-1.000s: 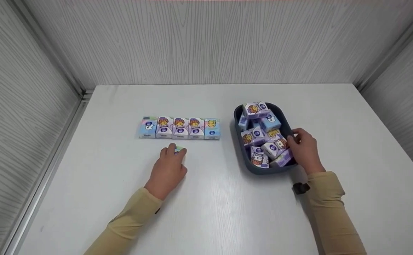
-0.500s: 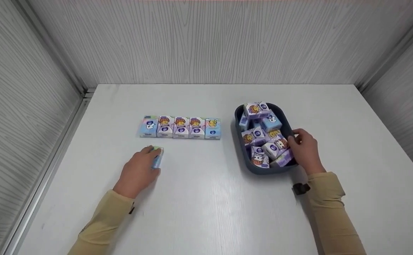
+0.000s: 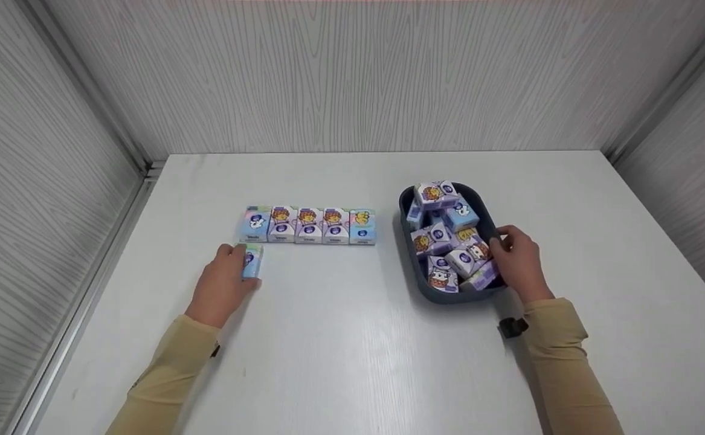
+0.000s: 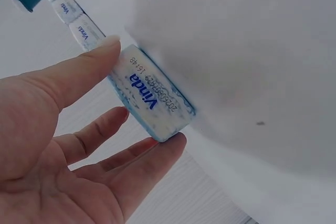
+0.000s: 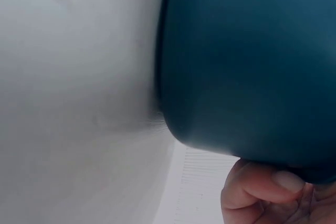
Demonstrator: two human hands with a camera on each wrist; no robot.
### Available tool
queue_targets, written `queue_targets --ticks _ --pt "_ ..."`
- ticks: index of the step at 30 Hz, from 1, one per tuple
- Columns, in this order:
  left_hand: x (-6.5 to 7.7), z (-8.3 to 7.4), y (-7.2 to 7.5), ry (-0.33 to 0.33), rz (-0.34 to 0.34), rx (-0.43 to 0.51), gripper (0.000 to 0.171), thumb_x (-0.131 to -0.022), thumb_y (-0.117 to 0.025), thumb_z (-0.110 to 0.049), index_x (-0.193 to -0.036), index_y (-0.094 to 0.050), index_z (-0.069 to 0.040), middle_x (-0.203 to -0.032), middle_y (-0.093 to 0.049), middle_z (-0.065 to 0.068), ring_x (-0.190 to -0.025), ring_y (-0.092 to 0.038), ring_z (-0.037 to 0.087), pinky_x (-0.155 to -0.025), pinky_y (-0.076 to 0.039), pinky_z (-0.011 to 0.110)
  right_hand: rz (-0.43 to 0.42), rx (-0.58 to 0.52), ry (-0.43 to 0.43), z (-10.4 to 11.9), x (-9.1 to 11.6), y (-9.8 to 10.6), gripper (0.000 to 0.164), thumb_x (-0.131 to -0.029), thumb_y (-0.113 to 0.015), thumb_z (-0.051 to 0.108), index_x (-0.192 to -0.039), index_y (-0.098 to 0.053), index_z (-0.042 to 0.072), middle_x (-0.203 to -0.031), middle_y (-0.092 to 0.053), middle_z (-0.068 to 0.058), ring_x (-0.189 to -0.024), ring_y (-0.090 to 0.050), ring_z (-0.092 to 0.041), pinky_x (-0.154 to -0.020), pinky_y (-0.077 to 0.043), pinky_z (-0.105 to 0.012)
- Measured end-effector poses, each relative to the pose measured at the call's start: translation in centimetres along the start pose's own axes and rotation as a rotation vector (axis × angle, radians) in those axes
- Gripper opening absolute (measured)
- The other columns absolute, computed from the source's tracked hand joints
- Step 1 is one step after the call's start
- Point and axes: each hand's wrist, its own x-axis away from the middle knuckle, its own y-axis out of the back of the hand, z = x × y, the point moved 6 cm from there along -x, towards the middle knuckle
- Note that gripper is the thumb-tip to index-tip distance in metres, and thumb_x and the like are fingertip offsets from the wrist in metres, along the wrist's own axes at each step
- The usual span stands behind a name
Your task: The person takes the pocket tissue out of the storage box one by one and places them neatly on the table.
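My left hand [image 3: 218, 285] pinches a light-blue pack of tissues [image 3: 253, 260] between thumb and fingers, just in front of the left end of a row. Printed "Vinda", that pack's end [image 4: 152, 95] faces up in the left wrist view. The row holds several tissue packs side by side, blue ones at both ends and purple-white ones [image 3: 309, 225] between. At the right, my right hand [image 3: 521, 266] holds the right rim of a dark blue plastic basket [image 3: 413, 266]. Heaped in the basket are several loose tissue packs [image 3: 443, 275].
A white table [image 3: 352, 350] lies under everything. Grey wood-grain panels [image 3: 352, 72] stand at the back and both sides. Each wrist carries a strap; a small black piece [image 3: 513, 327] shows by the right cuff.
My left hand has moved left with the blue tissue pack, from below the row's middle to its left end. The right hand stays on the basket; the view has tilted slightly.
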Motion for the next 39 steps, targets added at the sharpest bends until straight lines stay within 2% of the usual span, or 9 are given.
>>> queue_targets --ticks 6,16,23,27,30,33,39 --pt "-0.8 -0.2 -0.1 0.019 0.009 0.015 0.067 -0.084 -0.073 -0.010 -0.138 -0.038 0.010 -0.123 -0.044 0.028 -0.108 -0.054 0.039 -0.092 -0.046 0.052 0.001 0.003 -0.009 -0.2 0.1 0.0 0.033 -0.098 -0.048 0.018 -0.123 -0.053 -0.003 -0.087 -0.053 -0.014 -0.073 -0.049 -0.023 -0.059 -0.044 -0.033" --pt "-1.4 -0.2 -0.5 0.043 0.005 0.015 0.062 -0.085 -0.073 -0.016 -0.133 -0.043 0.010 -0.121 -0.045 0.025 -0.104 -0.055 0.035 -0.092 -0.046 0.049 -0.003 0.002 0.005 -0.1 0.2 0.0 0.032 -0.098 -0.049 0.017 -0.122 -0.054 -0.002 -0.085 -0.053 -0.014 -0.070 -0.049 -0.023 -0.057 -0.044 -0.032" --pt "-1.4 -0.5 -0.4 0.017 -0.015 0.017 0.060 -0.085 -0.073 -0.015 -0.131 -0.044 0.011 -0.121 -0.044 0.027 -0.103 -0.056 0.036 -0.091 -0.047 0.049 -0.016 0.015 0.020 0.1 0.1 0.2 0.030 -0.097 -0.050 0.015 -0.120 -0.055 -0.003 -0.082 -0.054 -0.014 -0.069 -0.050 -0.023 -0.055 -0.044 -0.031" --pt "-1.2 -1.1 -0.2 -0.007 -0.054 -0.028 0.059 -0.083 -0.075 -0.016 -0.127 -0.047 0.011 -0.119 -0.047 0.027 -0.100 -0.056 0.035 -0.088 -0.048 0.049 -0.004 0.012 0.017 0.1 0.1 0.2 0.031 -0.098 -0.049 0.016 -0.121 -0.055 -0.003 -0.083 -0.053 -0.013 -0.070 -0.050 -0.023 -0.056 -0.044 -0.032" --pt "-0.9 -2.3 0.0 -0.058 -0.112 -0.098 0.061 -0.082 -0.077 -0.021 -0.125 -0.049 0.011 -0.120 -0.048 0.029 -0.100 -0.055 0.038 -0.084 -0.049 0.050 0.004 0.010 0.005 0.1 0.1 0.2 0.031 -0.098 -0.049 0.017 -0.123 -0.054 -0.003 -0.085 -0.053 -0.013 -0.071 -0.050 -0.023 -0.056 -0.044 -0.032" --pt "-0.7 -4.3 0.1 -0.124 -0.163 -0.140 0.063 -0.082 -0.077 -0.027 -0.125 -0.049 0.011 -0.123 -0.047 0.029 -0.105 -0.054 0.041 -0.085 -0.049 0.051 -0.001 0.008 0.005 0.1 0.1 0.2 0.032 -0.098 -0.049 0.017 -0.122 -0.054 -0.003 -0.084 -0.053 -0.013 -0.070 -0.049 -0.023 -0.056 -0.044 -0.032" --pt "-0.6 -9.6 -0.8 -0.226 -0.145 -0.162 0.065 -0.087 -0.070 -0.036 -0.133 -0.046 0.004 -0.134 -0.044 0.024 -0.119 -0.048 0.038 -0.097 -0.043 0.048 0.000 0.002 0.010 0.0 -0.1 0.0 0.031 -0.098 -0.049 0.017 -0.121 -0.055 -0.002 -0.084 -0.053 -0.013 -0.070 -0.049 -0.023 -0.057 -0.044 -0.033"
